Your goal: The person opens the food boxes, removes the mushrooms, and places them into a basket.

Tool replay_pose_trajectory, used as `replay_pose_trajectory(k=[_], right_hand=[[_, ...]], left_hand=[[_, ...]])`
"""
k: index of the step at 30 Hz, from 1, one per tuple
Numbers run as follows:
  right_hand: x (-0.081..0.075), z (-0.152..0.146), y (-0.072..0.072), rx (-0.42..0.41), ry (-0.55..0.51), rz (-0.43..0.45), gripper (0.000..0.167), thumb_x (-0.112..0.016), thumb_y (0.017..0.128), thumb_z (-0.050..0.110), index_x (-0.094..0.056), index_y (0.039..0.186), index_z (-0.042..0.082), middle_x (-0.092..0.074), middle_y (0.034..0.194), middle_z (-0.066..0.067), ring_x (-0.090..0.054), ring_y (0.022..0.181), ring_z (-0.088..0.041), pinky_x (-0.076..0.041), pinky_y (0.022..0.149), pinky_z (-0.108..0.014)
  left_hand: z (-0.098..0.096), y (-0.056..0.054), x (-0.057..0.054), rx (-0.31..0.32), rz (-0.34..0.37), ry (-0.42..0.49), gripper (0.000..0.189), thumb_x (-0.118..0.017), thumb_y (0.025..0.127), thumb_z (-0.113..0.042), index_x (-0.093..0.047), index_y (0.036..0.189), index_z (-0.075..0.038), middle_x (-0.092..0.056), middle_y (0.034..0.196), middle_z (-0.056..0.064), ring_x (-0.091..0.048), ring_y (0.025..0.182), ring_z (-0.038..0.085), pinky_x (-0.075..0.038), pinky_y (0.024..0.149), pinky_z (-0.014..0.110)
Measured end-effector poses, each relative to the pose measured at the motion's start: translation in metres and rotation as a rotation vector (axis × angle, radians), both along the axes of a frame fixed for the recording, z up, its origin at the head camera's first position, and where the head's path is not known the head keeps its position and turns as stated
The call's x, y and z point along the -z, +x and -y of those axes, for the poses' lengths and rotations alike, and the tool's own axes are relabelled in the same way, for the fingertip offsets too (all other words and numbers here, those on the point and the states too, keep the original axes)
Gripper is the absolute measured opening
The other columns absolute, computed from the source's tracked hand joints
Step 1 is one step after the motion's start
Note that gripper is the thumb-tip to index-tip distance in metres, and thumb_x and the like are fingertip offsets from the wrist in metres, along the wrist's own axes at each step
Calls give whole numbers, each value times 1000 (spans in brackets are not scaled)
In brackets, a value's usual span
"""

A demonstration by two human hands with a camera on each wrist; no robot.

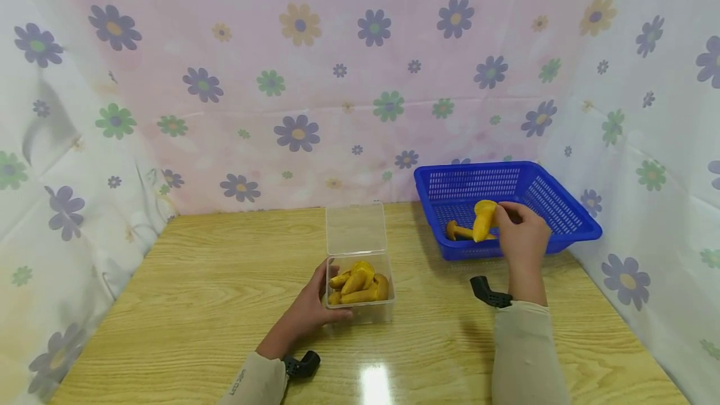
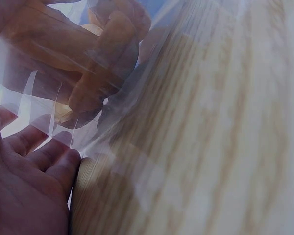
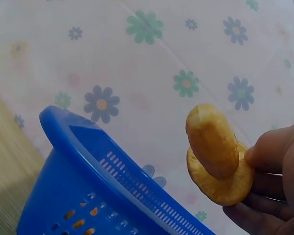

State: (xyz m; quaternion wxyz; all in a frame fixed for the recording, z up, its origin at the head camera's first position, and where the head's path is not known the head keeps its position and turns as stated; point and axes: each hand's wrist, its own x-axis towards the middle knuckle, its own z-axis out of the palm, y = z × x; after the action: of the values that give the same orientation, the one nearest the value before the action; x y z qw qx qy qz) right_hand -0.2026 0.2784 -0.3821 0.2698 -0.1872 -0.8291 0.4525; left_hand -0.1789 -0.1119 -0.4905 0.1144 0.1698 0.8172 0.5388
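Observation:
My right hand [image 1: 524, 230] pinches a yellow mushroom [image 1: 482, 220] by its cap, above the near side of a blue plastic basket [image 1: 575, 230]. In the right wrist view the mushroom's thick stem [image 3: 210, 142] points toward the camera. More mushrooms [image 1: 462, 230] lie in the basket, partly hidden behind the held one. On the left, my left hand [image 1: 316, 302] grips a clear plastic box [image 1: 390, 277] by its left side, thumb at the front. Several yellow mushrooms [image 1: 360, 283] fill the box. Its transparent lid [image 1: 355, 229] is hinged back, away from me.
The wood-grain table [image 1: 236, 267] extends left of the box and between it and the basket. Flowered cloth [image 1: 337, 80] hangs behind the table and along both sides. Each wrist wears a black camera mount [image 1: 489, 292].

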Motion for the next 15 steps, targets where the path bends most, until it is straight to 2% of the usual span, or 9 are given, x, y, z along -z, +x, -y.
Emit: replay_pose_trajectory(k=[7,15], right_hand=[[5,-5,-1,52,-27,-21,40,-56,97,41,-70,120,11,-70,113,-13,-63,101,-25,-44,66,-13],[10,-14,-3,117,-10,-25,38,-57,97,38,-70,119,10,-71,113,-14,-64,99,-27,-42,64,-14]], left_hand=[[0,-1,2,4,-8,7,114,-85,75,-29,-5,156,-30,-29,156,10,-24,147,32,-21,119,52],[1,-1,3,10,-7,24,114,-84,76,-30,-3,156,-30,-26,158,9,-20,149,31,-22,118,52]])
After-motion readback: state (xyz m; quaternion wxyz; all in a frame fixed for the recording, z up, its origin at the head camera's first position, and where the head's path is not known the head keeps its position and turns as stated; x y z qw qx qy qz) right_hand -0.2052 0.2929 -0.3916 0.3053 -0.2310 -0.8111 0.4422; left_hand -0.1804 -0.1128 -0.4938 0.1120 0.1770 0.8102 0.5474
